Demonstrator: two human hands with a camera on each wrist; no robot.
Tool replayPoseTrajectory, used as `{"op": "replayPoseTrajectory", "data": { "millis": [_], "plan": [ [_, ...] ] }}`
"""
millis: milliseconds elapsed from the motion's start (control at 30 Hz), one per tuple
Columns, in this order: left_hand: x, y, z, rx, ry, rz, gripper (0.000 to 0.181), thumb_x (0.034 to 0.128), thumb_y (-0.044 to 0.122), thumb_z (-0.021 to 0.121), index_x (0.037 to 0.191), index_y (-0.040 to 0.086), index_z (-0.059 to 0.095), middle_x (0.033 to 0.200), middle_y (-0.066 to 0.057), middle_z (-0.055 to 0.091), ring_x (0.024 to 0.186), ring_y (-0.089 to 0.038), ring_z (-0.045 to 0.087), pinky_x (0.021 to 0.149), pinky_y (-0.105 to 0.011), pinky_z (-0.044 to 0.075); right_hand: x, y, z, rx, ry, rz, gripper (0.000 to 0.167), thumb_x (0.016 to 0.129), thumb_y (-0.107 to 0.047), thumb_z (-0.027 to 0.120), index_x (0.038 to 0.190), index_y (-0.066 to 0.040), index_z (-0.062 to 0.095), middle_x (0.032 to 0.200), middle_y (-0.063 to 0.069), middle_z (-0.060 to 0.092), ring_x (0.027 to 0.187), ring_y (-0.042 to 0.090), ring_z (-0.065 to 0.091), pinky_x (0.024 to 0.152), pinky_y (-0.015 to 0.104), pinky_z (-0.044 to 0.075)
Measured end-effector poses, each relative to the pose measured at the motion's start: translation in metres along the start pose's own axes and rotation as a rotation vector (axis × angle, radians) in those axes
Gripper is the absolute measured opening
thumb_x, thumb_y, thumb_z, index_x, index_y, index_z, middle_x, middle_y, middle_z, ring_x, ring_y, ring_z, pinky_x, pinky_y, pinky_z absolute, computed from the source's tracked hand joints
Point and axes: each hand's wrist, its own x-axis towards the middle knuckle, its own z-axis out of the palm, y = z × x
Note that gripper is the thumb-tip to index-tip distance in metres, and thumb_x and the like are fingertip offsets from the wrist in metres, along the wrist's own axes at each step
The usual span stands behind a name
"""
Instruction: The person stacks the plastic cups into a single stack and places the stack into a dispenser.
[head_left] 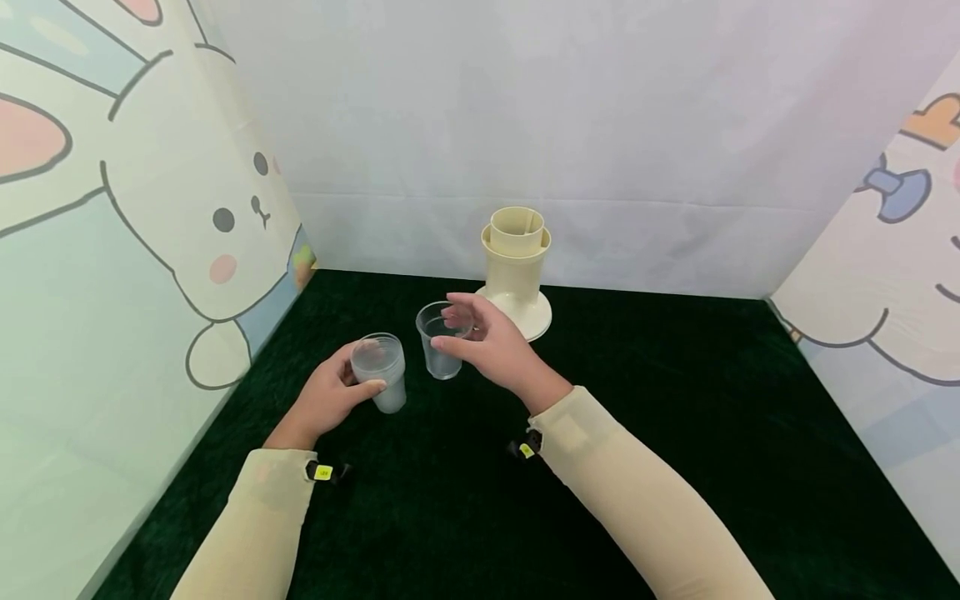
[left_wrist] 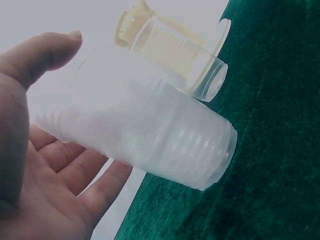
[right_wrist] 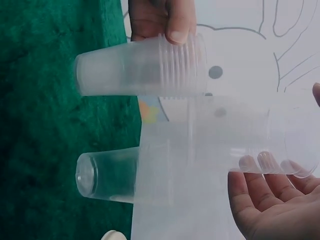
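My left hand (head_left: 330,396) grips a stack of nested clear plastic cups (head_left: 392,387), thumb on the near side and fingers behind. Ribbed rims of the stack show in the left wrist view. To its right, my right hand (head_left: 498,342) curls thumb and fingers round a clear plastic cup (right_wrist: 250,132), its fingers showing through the wall. Another clear cup (right_wrist: 112,175) appears lower in the right wrist view, beneath the stack in the picture. From the head view I cannot tell these two cups apart.
A cream plastic stand (head_left: 513,275), a tube on a round base with an open inner cylinder, is behind my right hand. Dark green cloth (head_left: 675,417) covers the table. A white backdrop (head_left: 637,125) hangs behind, with cartoon-printed panels (head_left: 187,208) at the sides.
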Motion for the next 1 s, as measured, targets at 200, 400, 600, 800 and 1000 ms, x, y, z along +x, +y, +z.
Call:
{"op": "replayPoseTrajectory", "data": {
  "millis": [200,400,600,800,1000],
  "plan": [
    [0.001,-0.002,-0.001,-0.006,0.0,0.007,0.073,0.0944,0.039,0.077,0.154,0.014,0.042,0.144,-0.013,0.053,0.131,-0.034,0.054,0.111,-0.059,0.039,0.008,-0.011,0.005,0.003,-0.007,-0.035,0.067,0.096,-0.034,0.074,0.153,-0.018,0.044,0.14,-0.003,0.058,0.128,0.014,0.055,0.11,0.042,0.043],
    [0.0,-0.001,-0.001,-0.013,-0.003,0.02,0.073,0.0946,0.037,0.077,0.154,0.013,0.042,0.143,-0.013,0.054,0.13,-0.034,0.055,0.111,-0.059,0.039,0.018,-0.018,0.009,-0.025,-0.013,-0.049,0.068,0.095,-0.037,0.075,0.153,-0.018,0.045,0.141,0.001,0.058,0.126,0.014,0.056,0.107,0.042,0.046],
    [0.0,0.0,-0.001,-0.015,-0.005,0.018,0.073,0.0948,0.036,0.077,0.155,0.014,0.041,0.144,-0.012,0.054,0.131,-0.033,0.054,0.111,-0.059,0.039,0.028,-0.026,0.013,-0.063,-0.02,-0.014,0.071,0.095,-0.042,0.075,0.155,-0.021,0.043,0.141,-0.003,0.057,0.128,0.015,0.055,0.107,0.04,0.046],
    [0.0,0.002,-0.002,-0.009,-0.004,0.011,0.074,0.0949,0.037,0.077,0.155,0.014,0.041,0.145,-0.012,0.053,0.13,-0.034,0.055,0.11,-0.06,0.04,0.035,-0.033,0.019,-0.069,-0.03,-0.002,0.072,0.094,-0.045,0.075,0.154,-0.022,0.043,0.14,-0.005,0.056,0.128,0.015,0.055,0.107,0.04,0.046],
    [-0.002,0.002,-0.001,-0.007,-0.011,0.002,0.074,0.0953,0.037,0.076,0.155,0.013,0.04,0.145,-0.013,0.052,0.131,-0.034,0.054,0.11,-0.06,0.04,0.043,-0.037,0.024,-0.093,-0.037,0.019,0.073,0.093,-0.047,0.075,0.155,-0.024,0.044,0.141,-0.003,0.057,0.126,0.01,0.054,0.106,0.04,0.047]
  ]
}}
